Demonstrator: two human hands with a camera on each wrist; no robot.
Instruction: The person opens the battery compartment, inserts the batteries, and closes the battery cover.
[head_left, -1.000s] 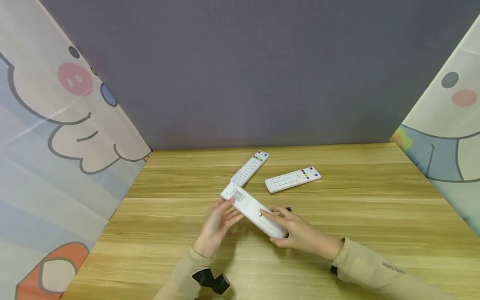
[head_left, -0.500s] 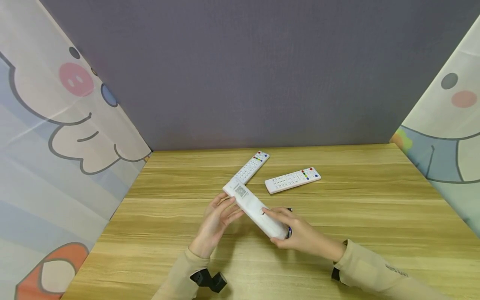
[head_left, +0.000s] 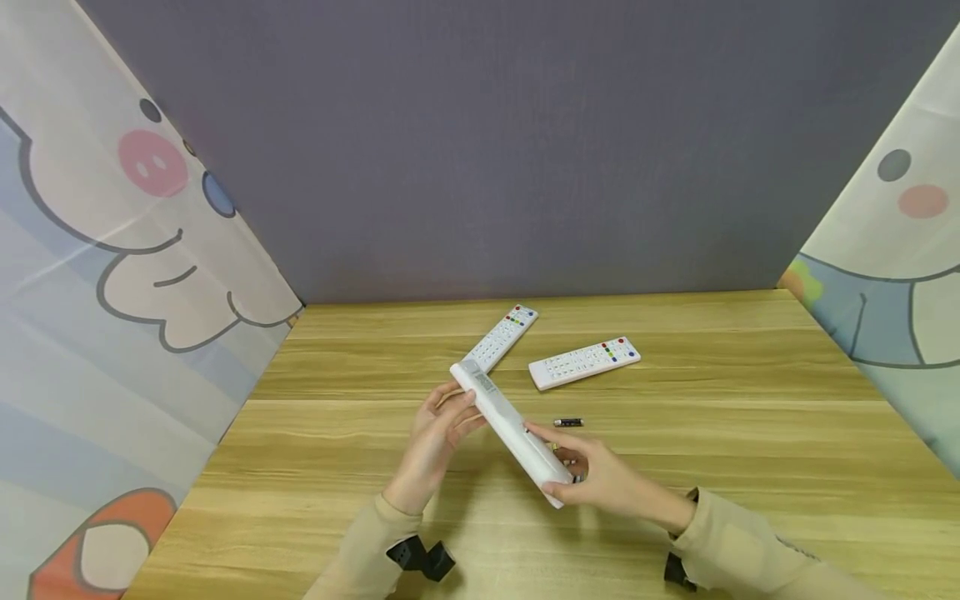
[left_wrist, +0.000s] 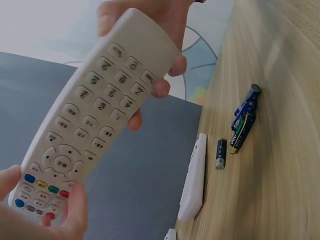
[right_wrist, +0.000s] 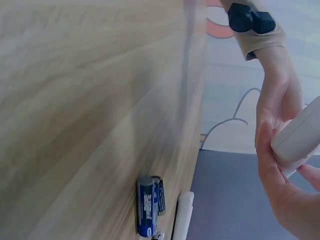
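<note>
Gripping, right hand [head_left: 597, 472]: wrapped round the lower end of the white held remote [head_left: 512, 431], thumb one side, fingers the other
Right forefinger [head_left: 547, 432]: probably needed for the next move, a firm press or slide, with the left grip steady
Dark mark [head_left: 527, 430]: on the held remote's back, maybe the battery-cover catch; so likely fiddling with that cover, opening or closing, can't tell
Left hand [head_left: 437, 437]: pinching the held remote's upper end between thumb and fingers
Held remote: up off the tabletop [head_left: 300, 467], rolled almost onto one edge, keypad facing the left wrist cam
Blue battery [right_wrist: 146, 206], green-and-black battery [left_wrist: 242, 134]: bunched beside the held remote's lower end
Small dark battery [head_left: 567, 422]: just right of the held remote
Second remote [head_left: 585, 363]: beyond the held remote, off right, buttons up
Third remote [head_left: 502, 338]: just past the held remote's upper end, buttons up
Grey wall [head_left: 525, 150]: well beyond the held remote
</note>
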